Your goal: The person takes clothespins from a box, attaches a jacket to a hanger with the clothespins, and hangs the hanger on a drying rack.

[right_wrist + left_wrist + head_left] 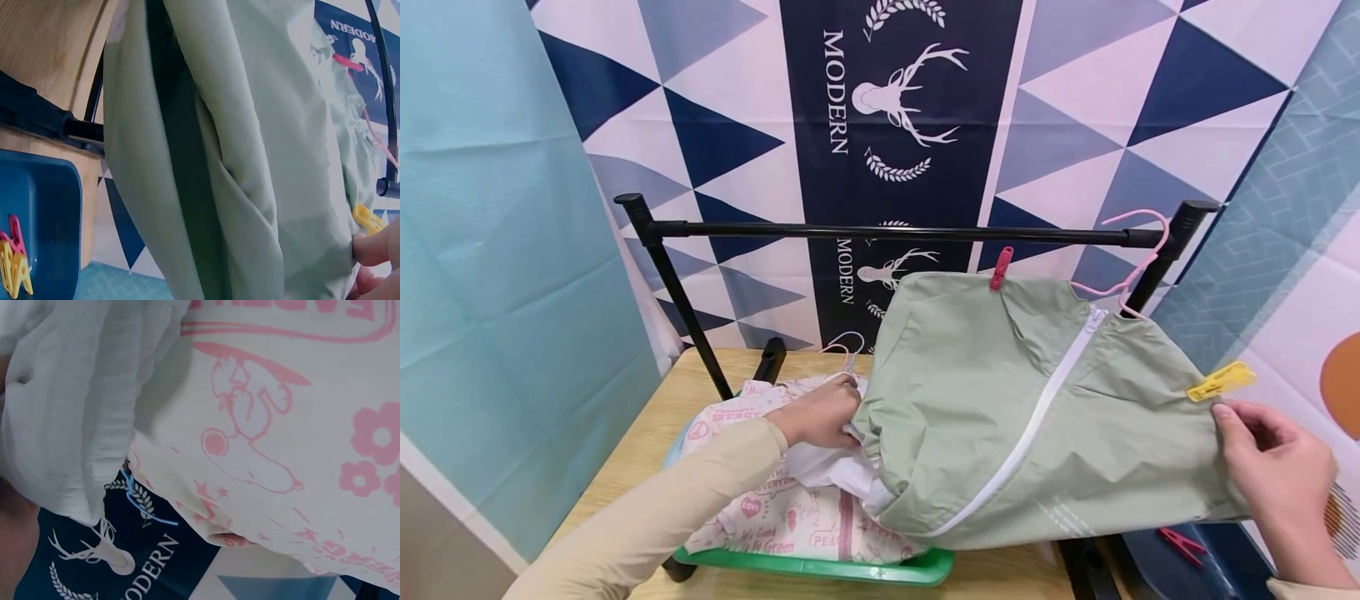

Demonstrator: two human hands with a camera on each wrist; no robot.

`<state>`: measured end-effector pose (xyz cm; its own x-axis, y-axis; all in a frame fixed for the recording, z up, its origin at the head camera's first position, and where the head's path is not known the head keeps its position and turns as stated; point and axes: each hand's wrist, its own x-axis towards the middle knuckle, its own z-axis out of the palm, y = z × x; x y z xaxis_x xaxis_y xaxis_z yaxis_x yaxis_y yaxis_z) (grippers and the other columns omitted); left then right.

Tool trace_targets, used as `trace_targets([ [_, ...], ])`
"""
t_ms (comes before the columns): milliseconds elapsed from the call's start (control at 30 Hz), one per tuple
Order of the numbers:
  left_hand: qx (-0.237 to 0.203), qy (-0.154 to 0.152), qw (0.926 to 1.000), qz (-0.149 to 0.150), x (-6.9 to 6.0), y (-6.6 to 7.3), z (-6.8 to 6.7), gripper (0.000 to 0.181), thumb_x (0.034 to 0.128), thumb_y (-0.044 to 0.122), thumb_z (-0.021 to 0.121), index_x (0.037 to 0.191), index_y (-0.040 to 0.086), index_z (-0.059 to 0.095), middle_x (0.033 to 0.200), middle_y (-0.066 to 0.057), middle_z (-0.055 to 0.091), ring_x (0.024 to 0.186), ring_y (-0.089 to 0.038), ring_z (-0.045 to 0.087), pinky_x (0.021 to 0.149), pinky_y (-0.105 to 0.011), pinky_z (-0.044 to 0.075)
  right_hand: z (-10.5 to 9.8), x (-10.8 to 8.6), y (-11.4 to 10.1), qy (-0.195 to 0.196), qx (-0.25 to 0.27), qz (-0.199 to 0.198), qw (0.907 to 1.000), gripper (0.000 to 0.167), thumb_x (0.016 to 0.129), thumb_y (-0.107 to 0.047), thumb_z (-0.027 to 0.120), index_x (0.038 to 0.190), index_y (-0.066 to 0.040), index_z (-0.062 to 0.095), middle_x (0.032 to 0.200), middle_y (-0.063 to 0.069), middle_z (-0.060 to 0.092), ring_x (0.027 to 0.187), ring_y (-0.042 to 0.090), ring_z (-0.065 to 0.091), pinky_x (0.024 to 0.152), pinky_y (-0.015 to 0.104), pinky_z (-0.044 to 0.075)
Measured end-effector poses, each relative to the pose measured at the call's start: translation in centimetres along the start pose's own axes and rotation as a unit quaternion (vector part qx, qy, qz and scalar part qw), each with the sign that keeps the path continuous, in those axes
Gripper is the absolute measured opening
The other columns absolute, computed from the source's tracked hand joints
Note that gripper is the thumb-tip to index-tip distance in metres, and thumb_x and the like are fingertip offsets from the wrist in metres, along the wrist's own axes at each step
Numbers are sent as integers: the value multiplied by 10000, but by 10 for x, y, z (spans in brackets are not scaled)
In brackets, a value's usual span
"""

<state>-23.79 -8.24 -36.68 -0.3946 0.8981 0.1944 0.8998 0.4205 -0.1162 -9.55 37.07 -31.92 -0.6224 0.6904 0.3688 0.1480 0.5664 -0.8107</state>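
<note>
A sage-green jacket [985, 392] with a white zipper hangs tilted from a pink hanger [1142, 271] at the rack's right end. My right hand [1281, 467] pinches the jacket's right edge, just below a yellow clothespin [1221, 381]. A red clothespin [1002, 268] is clipped on its upper side. At the jacket's left end my left hand [822, 412] has its fingers curled into white cloth [842, 471]; the fingertips are partly hidden. Up close, this white cloth [75, 412] shows gathered seams. Beneath it lies pink-printed cream fabric [790, 525].
The black rack bar [865, 232] crosses behind the jacket. A green basket [820, 568] holds the printed fabric, with hanger hooks [848, 342] sticking up. At lower right, a blue bin [59, 187] contains pink and yellow clothespins [15, 269]. Patterned curtains hang behind.
</note>
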Motion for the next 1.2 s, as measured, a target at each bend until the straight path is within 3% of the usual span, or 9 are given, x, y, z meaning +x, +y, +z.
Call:
trace_targets([
  [100,16,102,9998,165,2,-1,2,131,739,280,784,729,206,676,658,81,660,667,-97,623,927,-313,458,0,0,-2,53,-190,1,9998,249,896,-226,651,946,11,712,540,-446,394,521,-191,390,495,9,319],
  [233,-107,80,9998,151,2,-1,2,96,743,216,785,750,194,693,676,75,676,687,-104,633,893,-292,467,0,0,-3,93,-247,-44,9996,315,901,-228,646,983,74,678,540,-448,377,523,-190,379,495,8,313],
  [300,-172,35,9998,100,2,-1,0,90,736,172,783,763,183,697,699,63,683,712,-114,640,883,-290,472,0,0,-3,124,-230,-102,9996,278,902,-228,645,963,41,687,545,-450,374,527,-192,376,498,5,309],
  [400,-156,-6,9999,-15,3,0,-8,103,726,132,778,766,165,690,713,38,674,725,-131,636,857,-303,485,-2,1,-3,197,71,-174,9996,96,890,-197,656,806,-227,693,553,-440,406,523,-193,390,502,-3,312],
  [533,-82,150,9998,-129,9,-2,-24,135,703,101,782,694,135,651,685,2,649,694,-157,630,792,-327,508,-4,3,-5,309,568,-245,9976,412,879,-157,662,686,-486,507,570,-418,455,523,-185,412,506,-15,321],
  [767,-152,522,9979,-351,27,-20,-49,149,698,26,747,670,104,623,623,-11,633,628,-165,631,671,-308,528,-5,7,-15,339,449,-390,9977,360,888,-157,661,724,-453,540,594,-406,451,540,-155,403,510,-6,315],
  [967,-230,572,9937,-933,57,-39,-68,134,699,-23,690,716,97,632,695,-18,664,689,-191,660,706,-337,551,-1,10,-23,485,551,-619,9954,93,884,-152,657,848,-93,718,587,-415,464,523,-180,416,513,-12,318],
  [1067,-148,489,9893,-1368,76,-48,-80,143,716,-46,651,760,89,635,779,-37,683,789,-221,660,823,-352,544,0,10,-25,636,588,-785,9931,82,879,-141,663,822,-149,722,592,-433,457,518,-195,410,513,-15,314],
  [1200,3,524,9792,-1961,103,-59,-93,112,760,-25,624,763,87,627,849,-69,694,847,-248,643,879,-378,525,1,9,-30,797,668,-1009,9895,301,867,-132,676,749,-403,619,607,-450,457,522,-210,408,523,-21,310],
])
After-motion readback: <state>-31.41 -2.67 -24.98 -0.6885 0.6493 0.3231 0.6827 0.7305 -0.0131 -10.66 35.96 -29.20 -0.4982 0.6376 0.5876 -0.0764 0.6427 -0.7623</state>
